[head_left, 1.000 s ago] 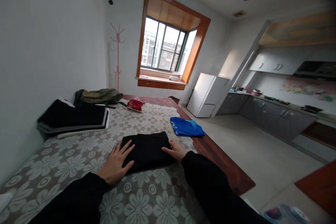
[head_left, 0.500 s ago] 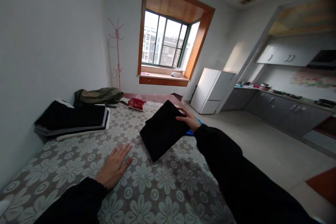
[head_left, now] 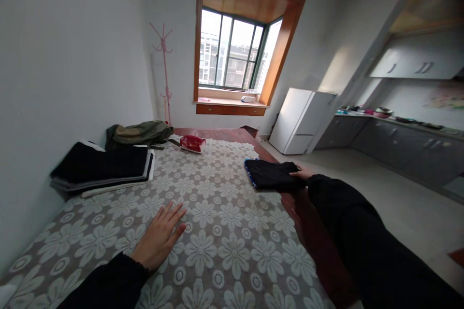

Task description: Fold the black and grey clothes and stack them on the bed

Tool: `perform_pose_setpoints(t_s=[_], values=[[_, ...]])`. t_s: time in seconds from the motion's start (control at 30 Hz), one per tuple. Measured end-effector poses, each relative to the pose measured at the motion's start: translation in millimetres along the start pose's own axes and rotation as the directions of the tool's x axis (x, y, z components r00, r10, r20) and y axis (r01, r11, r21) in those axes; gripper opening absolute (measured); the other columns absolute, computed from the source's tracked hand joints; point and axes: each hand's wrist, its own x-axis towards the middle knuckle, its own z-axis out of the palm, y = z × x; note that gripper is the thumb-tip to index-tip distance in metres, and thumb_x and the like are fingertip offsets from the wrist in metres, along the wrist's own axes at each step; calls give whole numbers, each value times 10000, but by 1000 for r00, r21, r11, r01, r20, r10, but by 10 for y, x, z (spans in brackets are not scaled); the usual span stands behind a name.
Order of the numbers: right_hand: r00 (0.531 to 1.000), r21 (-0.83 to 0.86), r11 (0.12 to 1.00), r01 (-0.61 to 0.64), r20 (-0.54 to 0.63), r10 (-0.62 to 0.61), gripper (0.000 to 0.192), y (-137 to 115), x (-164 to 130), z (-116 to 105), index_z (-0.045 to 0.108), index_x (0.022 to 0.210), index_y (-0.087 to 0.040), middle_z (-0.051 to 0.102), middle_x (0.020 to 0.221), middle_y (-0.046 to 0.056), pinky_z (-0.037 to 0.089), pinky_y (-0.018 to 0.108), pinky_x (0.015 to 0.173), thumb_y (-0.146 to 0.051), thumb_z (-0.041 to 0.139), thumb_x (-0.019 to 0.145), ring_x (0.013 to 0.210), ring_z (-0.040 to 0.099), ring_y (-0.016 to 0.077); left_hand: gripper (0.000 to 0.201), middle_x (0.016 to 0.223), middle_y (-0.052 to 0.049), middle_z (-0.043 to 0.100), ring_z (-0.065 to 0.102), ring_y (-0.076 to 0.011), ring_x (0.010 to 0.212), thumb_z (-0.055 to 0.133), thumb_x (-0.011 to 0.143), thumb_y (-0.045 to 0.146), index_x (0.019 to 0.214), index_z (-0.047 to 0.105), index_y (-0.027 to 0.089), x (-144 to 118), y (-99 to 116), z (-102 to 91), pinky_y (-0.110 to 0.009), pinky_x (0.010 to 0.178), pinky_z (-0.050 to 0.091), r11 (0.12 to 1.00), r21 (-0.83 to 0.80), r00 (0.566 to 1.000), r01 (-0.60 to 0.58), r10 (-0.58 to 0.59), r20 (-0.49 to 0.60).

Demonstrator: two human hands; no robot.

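At the right edge of the flowered cover, a folded black cloth lies flat on top of something blue, of which only a rim shows. My right hand has its fingers closed on the cloth's right edge, the arm stretched far out. My left hand rests palm down on the flowered cover, fingers extended and holding nothing. To its upper left sits a stack of folded black, grey and white cloths.
Behind the stack is an olive-green bag, with a red packet to its right. A pink coat stand stands in the corner. Bare dark red wood runs along the right side. Beyond are a white fridge and kitchen cabinets.
My right hand has carried the black cloth from above the middle of the cover to the right and down onto the blue thing. My left hand has stayed about where it was.
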Motion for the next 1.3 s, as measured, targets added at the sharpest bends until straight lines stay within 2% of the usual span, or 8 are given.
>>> perform_pose_setpoints(t_s=[0.27,0.4,0.57,0.73,0.8,0.97,1.13,1.3], values=[[941,-384,909,164,-215,-261,780,256,-242,368,417,1554,-196,354,1638,190,244,661,1191,-606,515,898,1481,321,448,508,1603,-54,440,282,-310,1541,396,1051,520,1469,537,268,-18,88,-82,-610,1269,255,1000,-14,1000,0,0,6],[883,-523,737,428,70,-463,730,40,-339,871,363,1592,-306,328,1676,83,248,635,1207,-660,352,954,1513,308,359,515,1600,-61,445,287,-309,1539,404,1045,541,1458,545,268,-19,118,-114,-596,1274,247,1000,-24,1000,9,-9,-3],[892,-562,698,444,346,-289,832,-262,-567,1480,311,1619,-364,230,1715,39,163,749,1178,-737,427,884,1566,162,407,513,1599,-61,447,279,-317,1541,405,1045,538,1453,547,261,-21,132,-142,-595,1276,238,999,-45,1000,17,-17,2],[914,-593,723,353,382,-133,878,-705,-663,1534,376,1601,-314,280,1691,111,162,781,1151,-661,608,827,1539,215,464,471,1571,-58,486,297,-307,1535,460,1034,495,1424,572,256,-13,118,-160,-585,1275,245,997,-75,1000,29,-30,-9],[889,-504,753,424,392,-238,768,-1023,-843,1655,466,1552,-288,371,1649,139,189,746,1165,-621,595,872,1516,290,447,452,1547,-62,516,333,-300,1519,492,1024,467,1410,585,251,-13,117,-140,-576,1274,252,994,-101,998,33,-37,-43],[608,103,687,719,384,-695,563,-1682,-1719,2427,611,1406,-260,582,1484,120,408,478,1134,-562,584,931,1355,539,309,286,1403,-48,648,491,-252,1417,601,958,334,1213,710,261,25,97,-53,-451,1227,371,976,-203,978,82,-118,-173],[670,266,702,661,213,-711,281,-1770,-2196,2849,736,1087,-244,722,1182,94,468,444,1016,-440,608,932,1135,651,279,295,1287,-68,706,629,-224,1243,624,910,265,1192,704,232,324,-304,-357,-360,1113,478,964,-155,928,215,-251,-276],[752,413,726,550,133,-646,213,-1776,-2155,2753,726,948,-222,724,977,71,508,362,856,-363,568,921,901,671,220,431,1498,-142,551,308,-378,1512,660,827,180,1258,672,179,716,-975,-931,-627,1256,126,898,-82,792,432,-422,-441]])
